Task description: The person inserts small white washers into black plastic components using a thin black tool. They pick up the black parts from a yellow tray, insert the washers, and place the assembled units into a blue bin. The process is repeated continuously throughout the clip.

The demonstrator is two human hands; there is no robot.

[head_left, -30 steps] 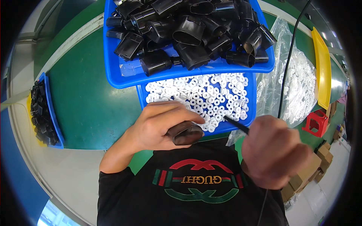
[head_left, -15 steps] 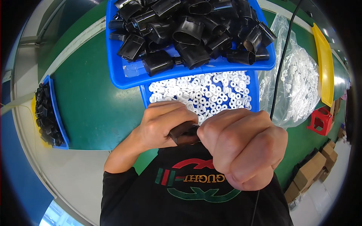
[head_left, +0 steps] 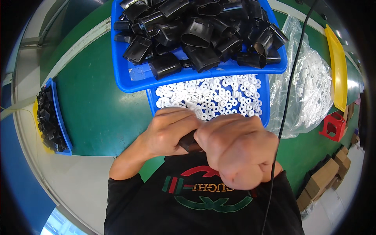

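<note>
My left hand [head_left: 170, 131] is closed around a dark plastic housing [head_left: 190, 143], held in front of my chest. Most of that piece is covered by the fingers; only a glossy dark end shows between the two hands. My right hand [head_left: 237, 147] is a fist pressed up against the left hand and the housing. Whatever is inside the fist is hidden. Just beyond the hands, a blue tray [head_left: 264, 100] holds many small white rings [head_left: 211, 98]. Above it sits another blue tray [head_left: 135, 84], heaped with black plastic housings [head_left: 164, 65].
A clear plastic bag [head_left: 309, 90] of white rings lies right of the trays, beside a yellow tray [head_left: 336, 66]. A black cable [head_left: 288, 90] hangs across the right side. A blue bin [head_left: 58, 117] with black parts stands at left on the green table [head_left: 92, 105]. A red stool [head_left: 333, 125] and cardboard boxes [head_left: 323, 176] are at right.
My right hand has shifted left and slightly up, turning at the wrist, so less of the housing shows. The cable has swung and now crosses in front of the right wrist.
</note>
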